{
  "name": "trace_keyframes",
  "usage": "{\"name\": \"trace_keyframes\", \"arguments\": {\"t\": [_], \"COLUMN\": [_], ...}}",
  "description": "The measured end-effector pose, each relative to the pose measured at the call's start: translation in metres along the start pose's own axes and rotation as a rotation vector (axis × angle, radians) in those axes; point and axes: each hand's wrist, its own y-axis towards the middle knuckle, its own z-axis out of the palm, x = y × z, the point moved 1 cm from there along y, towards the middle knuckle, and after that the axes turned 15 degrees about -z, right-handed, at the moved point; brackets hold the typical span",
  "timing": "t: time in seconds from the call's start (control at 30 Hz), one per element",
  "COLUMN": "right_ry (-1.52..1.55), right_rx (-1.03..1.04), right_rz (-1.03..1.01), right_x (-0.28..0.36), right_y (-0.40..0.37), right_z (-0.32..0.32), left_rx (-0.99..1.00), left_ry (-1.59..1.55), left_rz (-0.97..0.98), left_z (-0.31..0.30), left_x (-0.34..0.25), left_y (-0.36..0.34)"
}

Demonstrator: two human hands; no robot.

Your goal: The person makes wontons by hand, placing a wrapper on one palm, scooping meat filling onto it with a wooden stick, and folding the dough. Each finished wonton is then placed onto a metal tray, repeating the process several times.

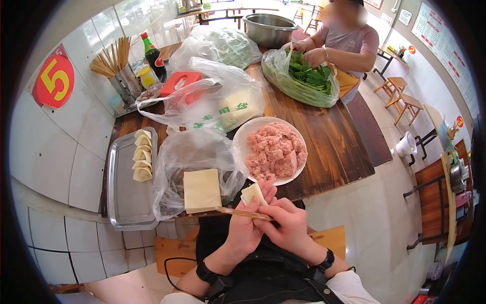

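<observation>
A pale folded wrapper [254,194] lies in my left hand [244,229], with its fingers curled round it. My right hand [287,223] is closed on a thin wooden stick [243,213] and touches the left hand near the wrapper. Just beyond both hands stands a white plate [241,142] heaped with pink minced meat [276,152]. To the left, a stack of square wrappers [202,190] sits on a clear plastic bag [169,167]. Folded dumplings [143,154] form a row on a metal tray [120,177].
Plastic bags [217,45], a red box [180,82], a sauce bottle [153,54] and a chopstick holder [125,83] stand at the back left. Across the table, another person [352,38] handles leafy greens [309,76] in a bag beside a metal pot [270,30].
</observation>
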Motion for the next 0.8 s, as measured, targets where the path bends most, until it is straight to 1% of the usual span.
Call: {"name": "trace_keyframes", "arguments": {"t": [0.03,0.07,0.17,0.23,0.27,0.33,0.43,0.5,0.57,0.63,0.67,0.73,0.8], "right_ry": [0.132,0.125,0.036,-0.158,-0.161,-0.308,-0.328,-0.321,-0.309,-0.359,-0.359,-0.523,-0.531], "right_rx": [-0.018,-0.001,-0.053,-0.009,-0.011,0.085,0.116,0.086,0.062,0.041,0.038,0.178,0.205], "right_rz": [0.038,0.094,0.085,0.107,0.108,0.038,0.064,0.077,0.100,0.212,0.214,0.102,0.101], "right_x": [-0.002,-0.002,-0.019,-0.026,-0.026,-0.025,-0.031,-0.039,-0.042,-0.045,-0.048,-0.051,-0.057], "right_y": [0.000,-0.002,-0.009,-0.007,-0.005,-0.002,-0.001,-0.002,-0.004,0.000,0.002,0.007,0.010], "right_z": [-0.007,-0.019,-0.041,-0.050,-0.051,-0.055,-0.056,-0.055,-0.057,-0.062,-0.063,-0.065,-0.065], "left_rx": [-0.039,-0.077,-0.101,-0.120,-0.112,-0.103,-0.143,-0.256,-0.233,-0.206,-0.212,-0.219,-0.201], "left_ry": [-0.016,-0.033,-0.036,-0.024,-0.011,0.001,0.052,0.097,0.117,0.139,0.126,0.114,0.059], "left_rz": [-0.010,-0.021,-0.009,-0.017,-0.024,-0.039,-0.034,-0.090,-0.078,-0.068,-0.063,-0.066,-0.078], "left_z": [0.001,0.001,0.003,0.005,0.005,0.006,0.006,0.001,0.001,0.003,0.004,0.005,0.005], "left_x": [-0.002,-0.003,-0.008,-0.009,-0.007,-0.005,-0.005,-0.004,-0.006,-0.009,-0.010,-0.012,-0.013], "left_y": [-0.001,-0.002,-0.004,-0.003,-0.003,-0.002,-0.001,-0.002,-0.004,-0.005,-0.006,-0.006,-0.005]}}
